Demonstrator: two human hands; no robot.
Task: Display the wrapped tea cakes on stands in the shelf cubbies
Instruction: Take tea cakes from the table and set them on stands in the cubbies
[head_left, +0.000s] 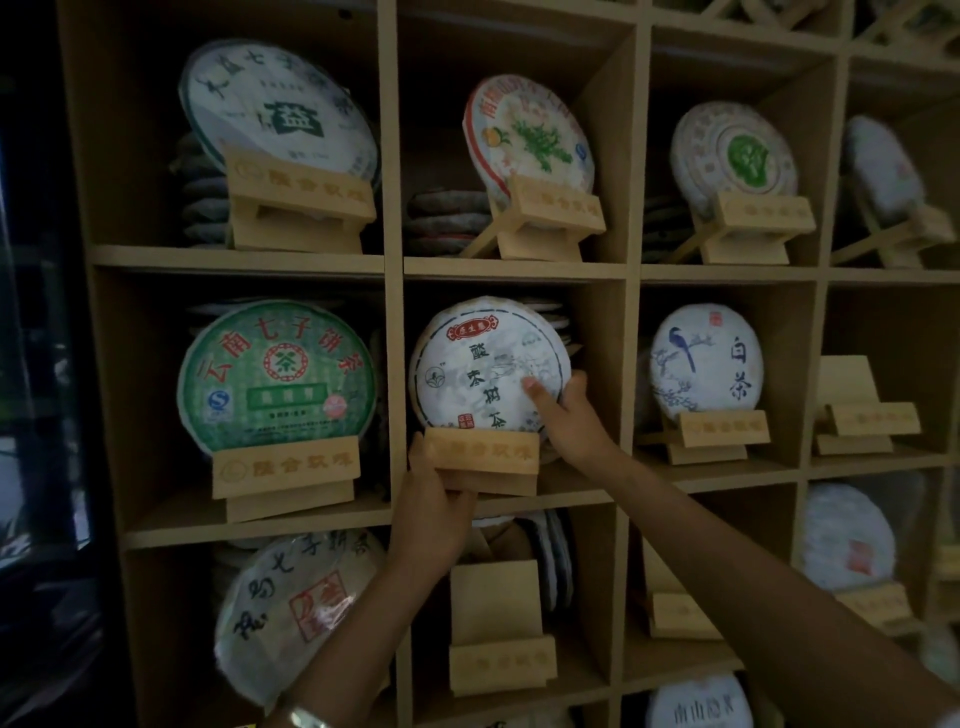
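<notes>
Step in hand: seating a wrapped tea cake (488, 364) on its wooden stand (485, 460) in the middle cubby of the middle row.
Left hand (434, 512): closed around the stand's left end and underside, at about 7 o'clock from the cake.
Right hand (566, 415): cupped on the cake's lower right edge, at 4 o'clock on its face — thumb across the paper front, fingers behind the rim.
Where the cake is: upright, its bottom edge behind the stand's front lip, more wrapped cakes stacked behind it.
Doing it well: I would keep the stand braced while the cake settles against the back rest, then square the printed face to the front so it matches its neighbours. Light pressure only — the paper looks likely to crease.
Risk: the stand sits near the shelf's front edge; easing it deeper in would probably steady it.
Shelf (628, 364): a grid of plain tan cubbies.
Stands yet to fill: one bare stand (857, 410) at 3 o'clock, two cubbies to the right, and another bare stand (498, 634) at 6 o'clock, directly below.
Room: dim, with a dark area to the left of the shelf; details there cannot be made out.
</notes>
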